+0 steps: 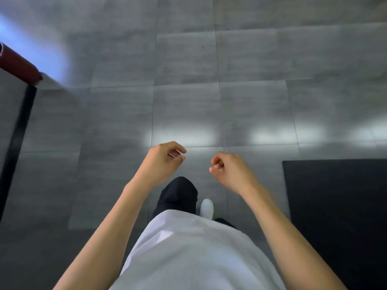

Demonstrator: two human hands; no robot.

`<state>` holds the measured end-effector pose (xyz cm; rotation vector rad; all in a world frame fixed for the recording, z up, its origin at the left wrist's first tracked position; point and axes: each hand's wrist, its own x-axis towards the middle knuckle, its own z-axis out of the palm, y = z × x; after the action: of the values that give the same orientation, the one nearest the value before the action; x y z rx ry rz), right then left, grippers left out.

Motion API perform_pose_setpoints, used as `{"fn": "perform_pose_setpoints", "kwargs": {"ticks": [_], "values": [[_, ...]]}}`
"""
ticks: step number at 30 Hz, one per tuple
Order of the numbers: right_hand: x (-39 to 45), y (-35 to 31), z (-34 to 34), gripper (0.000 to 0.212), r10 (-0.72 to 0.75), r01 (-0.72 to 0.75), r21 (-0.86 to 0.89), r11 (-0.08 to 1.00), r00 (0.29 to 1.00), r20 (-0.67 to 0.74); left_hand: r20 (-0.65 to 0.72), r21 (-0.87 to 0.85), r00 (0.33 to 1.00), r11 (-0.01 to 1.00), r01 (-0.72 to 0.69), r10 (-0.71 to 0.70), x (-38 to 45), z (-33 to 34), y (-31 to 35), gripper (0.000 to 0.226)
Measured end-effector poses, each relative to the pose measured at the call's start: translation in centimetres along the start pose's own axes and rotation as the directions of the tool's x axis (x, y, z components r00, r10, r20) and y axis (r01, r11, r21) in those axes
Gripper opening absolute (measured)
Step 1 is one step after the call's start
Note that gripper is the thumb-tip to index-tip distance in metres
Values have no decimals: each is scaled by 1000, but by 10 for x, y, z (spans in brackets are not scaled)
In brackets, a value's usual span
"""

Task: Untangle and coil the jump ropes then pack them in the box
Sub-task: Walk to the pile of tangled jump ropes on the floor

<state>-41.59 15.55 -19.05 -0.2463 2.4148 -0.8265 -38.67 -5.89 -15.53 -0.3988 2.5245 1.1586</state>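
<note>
So both hands are out in front of the white shirt (188,258), over the grey tile floor (188,80). Left hand (162,162) and right hand (229,169) sit near each other but apart, fingers loosely curled with nothing in them. No jump ropes or box anywhere in view. Just past the shirt there's a dark trouser leg (178,195) and a white shoe (207,208). A black mat (335,206) lies right of the shirt, a red-padded bar (16,62) far off to its upper left.

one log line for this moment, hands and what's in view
left hand: loosely curled, empty | right hand: loosely curled, empty | ropes, box: not in view | floor: grey tiles, black mat
</note>
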Motion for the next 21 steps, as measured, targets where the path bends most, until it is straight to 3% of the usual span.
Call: {"fn": "perform_pose_setpoints", "kwargs": {"ticks": [5,13,21], "values": [[122,-24,-63,8,-37,35,-28,999,997,-71,-9,-21,1000,1000,-2,2,119,-42,18,9],[306,-97,-169,7,-25,22,-66,998,999,-42,-20,-11,1000,1000,-11,10,327,-146,67,12],[466,-121,-259,9,22,-22,-4,1000,996,-83,6,-50,1000,999,-22,23,503,-200,122,10]]}}
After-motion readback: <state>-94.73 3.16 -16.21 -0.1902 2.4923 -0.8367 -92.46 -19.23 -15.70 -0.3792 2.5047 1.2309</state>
